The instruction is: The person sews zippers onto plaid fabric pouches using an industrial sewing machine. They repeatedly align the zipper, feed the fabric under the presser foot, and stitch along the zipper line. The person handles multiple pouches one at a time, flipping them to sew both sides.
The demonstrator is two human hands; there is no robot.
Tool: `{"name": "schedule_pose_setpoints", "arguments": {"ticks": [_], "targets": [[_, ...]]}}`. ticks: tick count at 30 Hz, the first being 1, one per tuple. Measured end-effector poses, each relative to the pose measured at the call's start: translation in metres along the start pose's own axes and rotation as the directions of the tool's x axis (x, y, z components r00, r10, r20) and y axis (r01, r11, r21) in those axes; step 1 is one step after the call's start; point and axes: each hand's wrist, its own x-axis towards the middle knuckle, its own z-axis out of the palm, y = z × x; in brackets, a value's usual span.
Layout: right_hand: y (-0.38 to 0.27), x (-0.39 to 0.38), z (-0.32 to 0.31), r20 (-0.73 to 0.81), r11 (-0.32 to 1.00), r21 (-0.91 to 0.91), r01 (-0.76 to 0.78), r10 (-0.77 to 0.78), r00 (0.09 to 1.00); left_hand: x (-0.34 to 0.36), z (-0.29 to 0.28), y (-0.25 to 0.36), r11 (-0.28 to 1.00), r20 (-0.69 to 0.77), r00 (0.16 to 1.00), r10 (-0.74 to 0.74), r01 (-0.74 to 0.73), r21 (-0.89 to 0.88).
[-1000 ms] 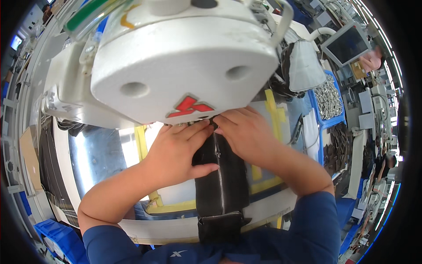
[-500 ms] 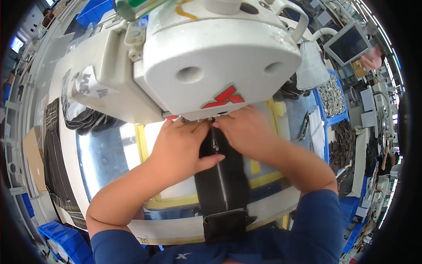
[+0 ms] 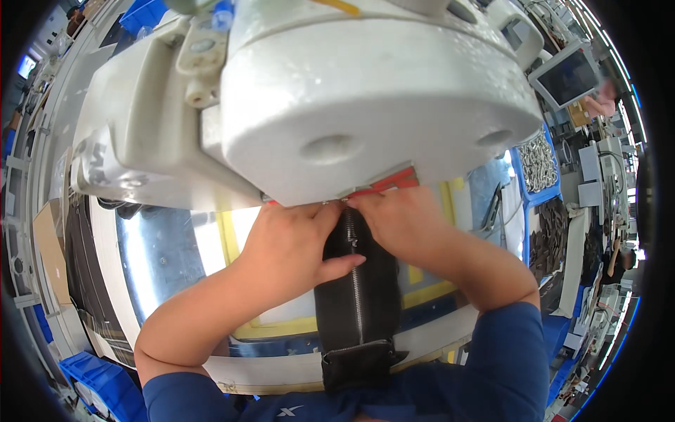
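A long black fabric piece with a metal zipper runs from under the white sewing machine head toward my body. My left hand lies flat on its left side, thumb stretched across the zipper. My right hand bears on the right side, its fingers drawn together and gripping the fabric close to the zipper. The zipper's pull sits between my hands. Both hands' foremost fingertips and the needle area are hidden by the machine head. At the near end, a black zippered pouch part hangs over the table edge against me.
Yellow tape borders the work plate. Metal snips lie on the right, beside a blue tray of metal hardware and dark cut pieces. Dark striped fabric lies left; a blue crate stands low left.
The machine head looks larger and lower in view, as my viewpoint has moved closer. My hands keep nearly the same place on the black fabric.
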Motion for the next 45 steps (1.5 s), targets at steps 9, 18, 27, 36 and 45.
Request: {"name": "schedule_pose_setpoints", "arguments": {"ticks": [9,18,27,36,45], "targets": [[-0.008,0.002,-0.005,0.152,0.999,0.012,-0.038,0.036,0.988,-0.002,-0.005,0.007,0.992,-0.008,0.999,-0.033,0.033,0.123],[-0.003,-0.01,-0.014,0.088,0.997,0.028,0.076,-0.078,0.993,-0.007,0.012,0.009,0.973,-0.072,0.992,0.107,-0.09,0.211],[-0.008,-0.017,-0.015,0.106,0.993,-0.003,0.118,-0.117,0.988,-0.012,0.016,0.019,0.958,0.062,0.997,0.041,-0.057,0.28],[-0.015,-0.022,-0.011,0.175,0.997,0.008,0.07,-0.071,0.982,-0.016,0.019,0.023,0.962,0.096,0.995,0.027,-0.052,0.267],[-0.021,-0.026,-0.004,0.149,0.999,-0.035,0.031,-0.026,0.988,-0.016,0.026,0.022,0.935,0.037,0.998,0.043,-0.053,0.351]]}}
